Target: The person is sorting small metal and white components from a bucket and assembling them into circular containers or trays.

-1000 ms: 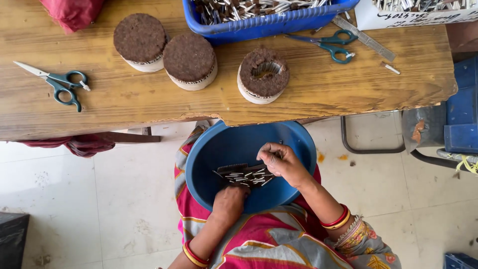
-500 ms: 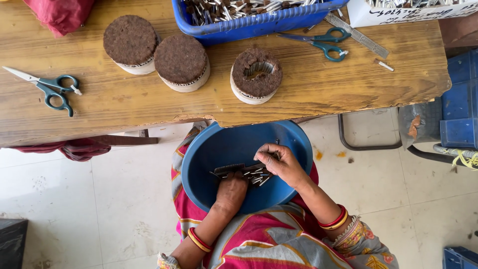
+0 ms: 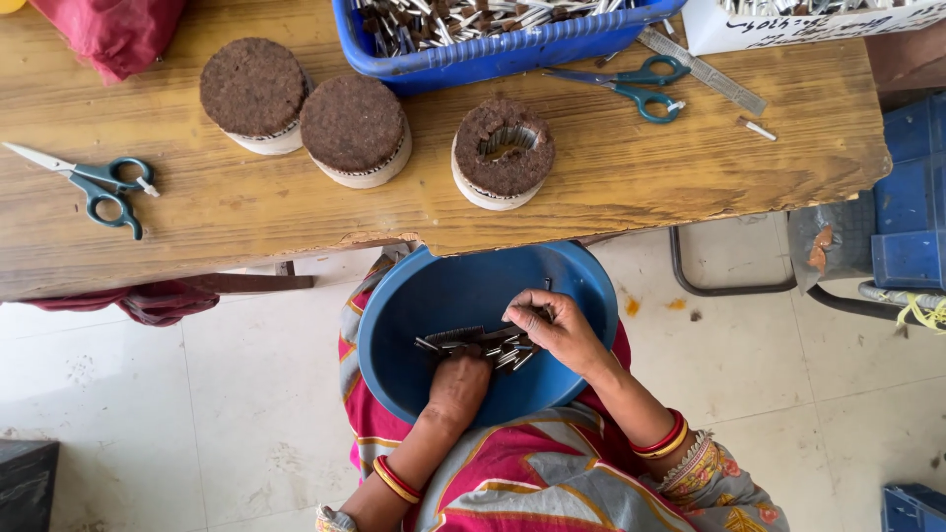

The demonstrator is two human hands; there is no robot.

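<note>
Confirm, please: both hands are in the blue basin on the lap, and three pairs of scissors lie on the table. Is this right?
Not quite. The head view shows only two pairs of scissors on the table. Both hands, left and right, are indeed in the blue basin on the lap.

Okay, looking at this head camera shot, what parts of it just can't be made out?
- Head view: the left hand has its fingers curled under, so its grip on the small dark metal pieces in the round blue plastic basin is hidden.
- The pieces are too small to identify.
- The blue plastic crate and the white box are cut off by the top edge.
- The right hand covers part of the pile.
</note>
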